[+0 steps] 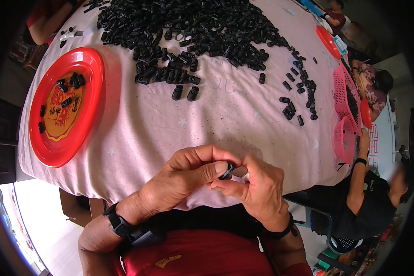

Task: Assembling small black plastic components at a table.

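Small black part [227, 170], held between both hands [188, 175] [265, 186], above pink cloth [207, 126]

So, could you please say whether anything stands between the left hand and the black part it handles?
Nothing visible does: the left hand grips the black part directly, with the right hand close beside it.

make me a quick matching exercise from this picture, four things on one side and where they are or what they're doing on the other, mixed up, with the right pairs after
Column one
1. left hand
2. big red tray
3. black heap
4. round pink basket

Column two
A. on the far part of the cloth
B. at the right edge of the cloth
C. thumb on a small black part
D. on the left side, with a few black pieces in it

Right pairs
1-C, 2-D, 3-A, 4-B
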Demonstrator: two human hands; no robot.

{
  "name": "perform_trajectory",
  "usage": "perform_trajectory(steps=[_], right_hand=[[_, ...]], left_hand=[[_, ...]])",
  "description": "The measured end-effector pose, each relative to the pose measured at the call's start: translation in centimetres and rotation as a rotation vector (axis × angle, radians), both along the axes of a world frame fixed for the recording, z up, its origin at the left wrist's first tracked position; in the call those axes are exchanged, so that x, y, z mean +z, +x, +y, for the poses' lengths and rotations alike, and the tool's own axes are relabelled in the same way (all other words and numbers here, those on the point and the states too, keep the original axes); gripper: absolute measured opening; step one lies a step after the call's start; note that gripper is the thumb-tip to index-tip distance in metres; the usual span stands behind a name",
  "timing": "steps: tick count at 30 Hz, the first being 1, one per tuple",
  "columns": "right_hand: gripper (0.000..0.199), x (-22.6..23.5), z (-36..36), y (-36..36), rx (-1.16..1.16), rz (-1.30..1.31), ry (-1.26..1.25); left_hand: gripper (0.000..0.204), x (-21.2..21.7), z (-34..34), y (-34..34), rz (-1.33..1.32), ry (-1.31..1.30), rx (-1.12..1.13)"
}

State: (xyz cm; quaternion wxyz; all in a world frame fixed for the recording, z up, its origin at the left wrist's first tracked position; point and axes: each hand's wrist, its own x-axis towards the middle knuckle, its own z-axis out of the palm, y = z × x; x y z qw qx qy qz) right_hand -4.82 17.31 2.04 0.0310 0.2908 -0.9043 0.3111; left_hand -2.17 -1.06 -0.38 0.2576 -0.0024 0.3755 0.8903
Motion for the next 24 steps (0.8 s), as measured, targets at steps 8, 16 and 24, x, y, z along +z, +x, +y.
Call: perform_trajectory(steps=[8,16,24], right_hand=[[0.048,-0.40,0.00,0.21,0.026,0.043,0.037],[0.051,-0.13,-0.05,-0.01,-0.003,0.066,0.010],[0.052,-0.42,0.08,0.11,0.002,0.019,0.029]], left_hand=[[0.025,-0.03,0.31,0.04,0.008,-0.004,0.030],[0.025,-0.15,0.11,0.04,-0.020,0.012,0.016],[0.025,-0.24,0.28,0.03,-0.025,0.017,0.025]])
